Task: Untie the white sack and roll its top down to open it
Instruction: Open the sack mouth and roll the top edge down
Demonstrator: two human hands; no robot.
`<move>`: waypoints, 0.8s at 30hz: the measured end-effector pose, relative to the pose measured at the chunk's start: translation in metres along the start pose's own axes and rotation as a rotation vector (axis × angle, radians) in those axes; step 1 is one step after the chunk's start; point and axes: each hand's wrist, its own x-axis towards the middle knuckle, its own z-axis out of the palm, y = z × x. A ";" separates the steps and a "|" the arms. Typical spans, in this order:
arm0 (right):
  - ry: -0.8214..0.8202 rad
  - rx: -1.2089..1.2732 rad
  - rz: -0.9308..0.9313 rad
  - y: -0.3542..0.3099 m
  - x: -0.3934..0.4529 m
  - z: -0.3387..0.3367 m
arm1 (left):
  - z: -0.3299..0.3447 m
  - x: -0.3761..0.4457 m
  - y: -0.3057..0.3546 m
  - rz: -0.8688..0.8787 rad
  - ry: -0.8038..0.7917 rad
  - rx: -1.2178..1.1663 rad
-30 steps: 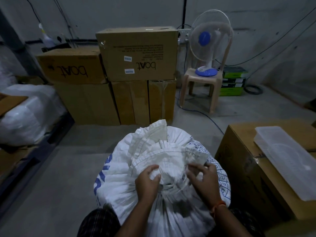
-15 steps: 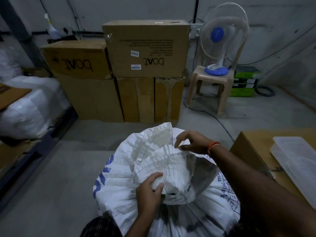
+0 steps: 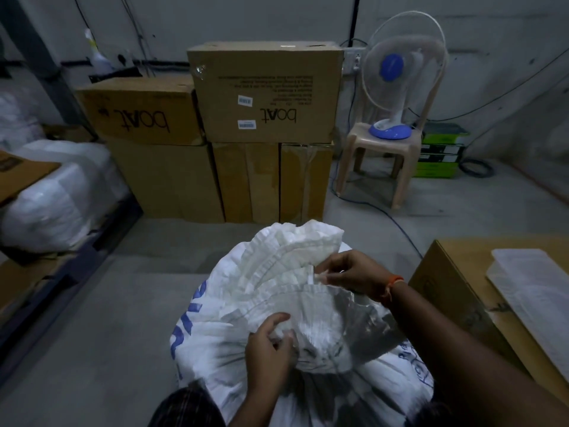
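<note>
- One view only: head-worn, wide-angle, looking forward and down from above the person's own arms.
- Closest to the lens, low centre: white sack (image 3: 246,303), with left hand (image 3: 271,349) and right hand (image 3: 354,272) on its gathered top; forearms enter from the bottom edge.
- Facing a grey wall; stacked cardboard boxes (image 3: 264,94) straight ahead, well beyond the sack.
- Fan (image 3: 397,78) on a plastic chair (image 3: 369,149), upper right.
- Straight lines bow toward the frame edges.
- No second view, so no overlap.
</note>
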 end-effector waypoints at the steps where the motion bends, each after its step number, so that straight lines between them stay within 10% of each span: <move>1: 0.047 -0.013 -0.001 -0.003 -0.008 0.005 | -0.003 -0.006 0.005 -0.012 0.022 -0.027; 10: 0.286 -0.094 0.019 -0.013 -0.053 0.039 | -0.039 -0.057 0.048 -0.014 0.137 -0.152; 24: 0.159 0.008 0.020 -0.031 -0.078 0.036 | -0.038 -0.083 0.057 0.026 -0.084 -0.030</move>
